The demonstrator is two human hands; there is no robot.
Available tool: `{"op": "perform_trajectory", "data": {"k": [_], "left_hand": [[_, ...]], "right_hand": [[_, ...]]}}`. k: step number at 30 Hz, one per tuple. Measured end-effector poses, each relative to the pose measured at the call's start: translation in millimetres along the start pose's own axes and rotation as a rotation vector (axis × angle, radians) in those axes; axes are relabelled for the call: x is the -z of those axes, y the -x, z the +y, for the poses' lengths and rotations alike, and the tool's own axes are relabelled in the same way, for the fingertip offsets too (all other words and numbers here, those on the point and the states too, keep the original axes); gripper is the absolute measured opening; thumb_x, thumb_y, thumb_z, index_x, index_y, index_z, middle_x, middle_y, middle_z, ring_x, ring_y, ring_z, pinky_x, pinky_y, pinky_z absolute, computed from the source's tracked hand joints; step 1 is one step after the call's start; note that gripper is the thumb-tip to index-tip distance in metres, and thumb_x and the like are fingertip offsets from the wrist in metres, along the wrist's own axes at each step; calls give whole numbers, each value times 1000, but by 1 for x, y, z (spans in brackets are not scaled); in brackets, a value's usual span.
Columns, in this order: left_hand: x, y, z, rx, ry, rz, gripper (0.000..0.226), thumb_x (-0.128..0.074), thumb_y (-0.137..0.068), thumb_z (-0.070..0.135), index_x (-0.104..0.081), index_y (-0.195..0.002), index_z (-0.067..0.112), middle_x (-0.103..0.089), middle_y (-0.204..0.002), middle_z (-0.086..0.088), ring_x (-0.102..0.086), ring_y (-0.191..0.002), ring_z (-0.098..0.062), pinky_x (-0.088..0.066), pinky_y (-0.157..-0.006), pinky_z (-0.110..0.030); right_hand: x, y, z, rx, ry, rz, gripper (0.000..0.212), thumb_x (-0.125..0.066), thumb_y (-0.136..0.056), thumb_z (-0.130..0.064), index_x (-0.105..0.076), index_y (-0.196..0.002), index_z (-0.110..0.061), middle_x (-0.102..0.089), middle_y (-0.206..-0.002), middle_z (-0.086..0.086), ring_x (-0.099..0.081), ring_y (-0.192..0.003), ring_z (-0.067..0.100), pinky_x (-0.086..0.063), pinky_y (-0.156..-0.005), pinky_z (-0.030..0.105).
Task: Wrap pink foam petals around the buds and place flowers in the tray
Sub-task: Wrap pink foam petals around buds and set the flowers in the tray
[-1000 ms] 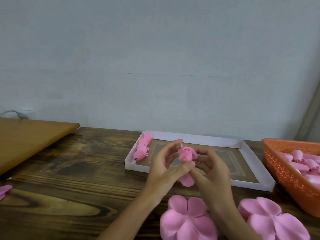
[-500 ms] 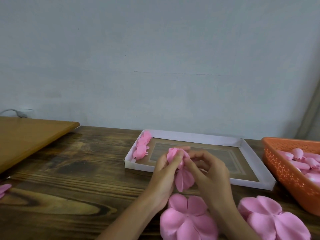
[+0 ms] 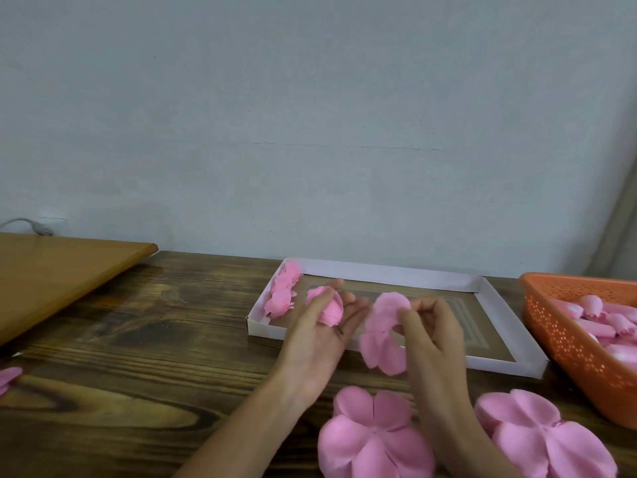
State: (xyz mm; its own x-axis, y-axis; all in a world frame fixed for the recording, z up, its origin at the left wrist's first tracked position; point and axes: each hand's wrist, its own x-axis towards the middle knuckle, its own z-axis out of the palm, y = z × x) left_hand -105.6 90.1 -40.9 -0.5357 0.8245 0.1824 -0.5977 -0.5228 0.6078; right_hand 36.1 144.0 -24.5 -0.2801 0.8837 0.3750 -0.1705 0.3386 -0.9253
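Observation:
My left hand (image 3: 319, 334) holds a wrapped pink foam flower (image 3: 327, 305) over the near left edge of the white tray (image 3: 489, 289), its short stem poking out between my fingers. My right hand (image 3: 431, 334) pinches a loose pink petal sheet (image 3: 381, 331) just to the right of it, and the sheet hangs down over the tray's front wall. Finished pink flowers (image 3: 282, 293) lie in a row along the tray's left wall. Two flat petal sheets lie near me, one (image 3: 372, 439) between my forearms and another (image 3: 541, 439) right of my right arm.
An orange perforated basket (image 3: 565, 339) at the right holds several pink buds (image 3: 603, 315). A tan board (image 3: 58, 270) lies on the dark wooden table (image 3: 138, 357) at the left. A pink scrap (image 3: 8, 377) sits at the left edge. A pale wall stands behind.
My hands were together around one flower; now they have parted. The left carries the flower toward the tray's left end, while the right has drawn away holding a petal sheet.

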Motion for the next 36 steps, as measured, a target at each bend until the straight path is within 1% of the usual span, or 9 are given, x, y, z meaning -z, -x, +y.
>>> {"op": "perform_trajectory", "data": {"k": [6, 10, 14, 18, 22, 25, 28, 31, 36], "left_hand": [[-2, -1, 4, 25, 4, 49, 22, -71, -92, 30, -70, -75, 16, -32, -58, 4, -35, -47, -10, -46, -55, -26], [-11, 5, 8, 41, -28, 52, 38, -69, -93, 43, -52, -65, 23, -29, -58, 6, -34, -48, -10, -48, -56, -24], [-18, 9, 8, 64, 34, 71, 38, -71, -90, 44, -62, -62, 21, -53, -65, 1, -64, -64, -15, -61, -67, -30], [-20, 15, 9, 128, -43, -46, 50, -58, -96, 59, -78, -65, 24, -80, -100, 5, -76, -99, -12, -61, -84, -29], [-27, 22, 8, 152, -95, -79, 48, -56, -94, 63, -80, -74, 27, -78, -118, 5, -71, -116, -12, -58, -93, -31], [-31, 24, 5, 189, -37, -15, 41, -63, -96, 56, -66, -90, 16, -72, -131, -8, -68, -125, -23, -60, -90, -37], [-36, 28, 4, 195, -56, -32, 41, -60, -94, 56, -70, -78, 21, -74, -128, -5, -73, -114, -21, -62, -85, -35], [-38, 29, 5, 175, -38, -53, 42, -58, -96, 53, -64, -68, 23, -70, -136, -9, -68, -125, -25, -61, -90, -36], [-33, 27, 5, 166, -79, -164, 47, -53, -103, 49, -60, -66, 22, -75, -122, -8, -64, -130, -22, -58, -95, -37]], "right_hand": [[1, 2, -10, -76, -190, -50, 11, -56, -103, -13, -51, -93, -10, -58, -64, -2, -60, -62, 19, -49, -59, 37], [0, 6, -11, 141, 97, -249, 24, -50, -103, -19, -53, -82, -27, -52, -63, -9, -45, -59, 11, -41, -52, 25], [-5, 13, -14, 450, 442, -318, 20, -59, -96, -51, -62, -87, -33, -65, -82, -18, -62, -78, 3, -47, -67, 24], [-11, 19, -13, 477, 555, -296, 31, -67, -84, -60, -69, -105, -37, -68, -94, -20, -65, -86, 1, -54, -73, 28], [-14, 20, -10, 476, 553, -206, 33, -82, -79, -49, -67, -107, -38, -72, -95, -22, -68, -84, 0, -54, -71, 24], [-14, 19, -10, 467, 519, -153, 36, -86, -77, -44, -62, -105, -40, -70, -96, -30, -67, -85, -7, -49, -72, 16], [-12, 18, -13, 465, 473, -123, 40, -84, -76, -45, -58, -106, -41, -68, -95, -36, -67, -83, -10, -49, -72, 14], [-12, 17, -13, 456, 474, -130, 40, -82, -78, -46, -63, -113, -41, -71, -91, -31, -69, -81, -5, -49, -70, 17], [-11, 17, -13, 320, 350, -234, 18, -78, -81, -43, -75, -95, -32, -75, -87, -22, -72, -83, -1, -54, -72, 22]]}}
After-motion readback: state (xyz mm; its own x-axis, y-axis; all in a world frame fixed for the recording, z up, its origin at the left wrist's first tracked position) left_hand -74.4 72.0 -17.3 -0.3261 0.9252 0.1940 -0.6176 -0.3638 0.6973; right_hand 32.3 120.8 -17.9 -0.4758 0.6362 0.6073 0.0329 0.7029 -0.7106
